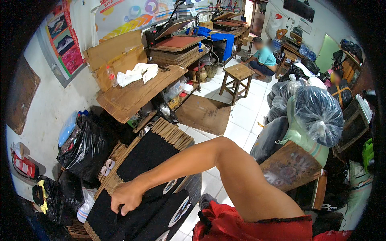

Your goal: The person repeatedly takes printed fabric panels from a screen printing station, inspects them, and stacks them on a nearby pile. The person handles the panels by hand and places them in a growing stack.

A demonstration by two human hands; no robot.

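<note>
My right arm reaches across to the left. My right hand has curled fingers pinching the black cloth at a small fold. This cloth lies spread over a long stack of thin brown boards, whose edges stick out on both sides. Round prints with white rims, such as one round print, show on the black fabric below my forearm. Part of the cloth is hidden under my arm. My left hand is out of view.
Full black plastic bags stand left of the stack. Ahead is a wooden table with white cloth. A wooden stool and a crouching person are farther off. Large stuffed bags crowd the right side.
</note>
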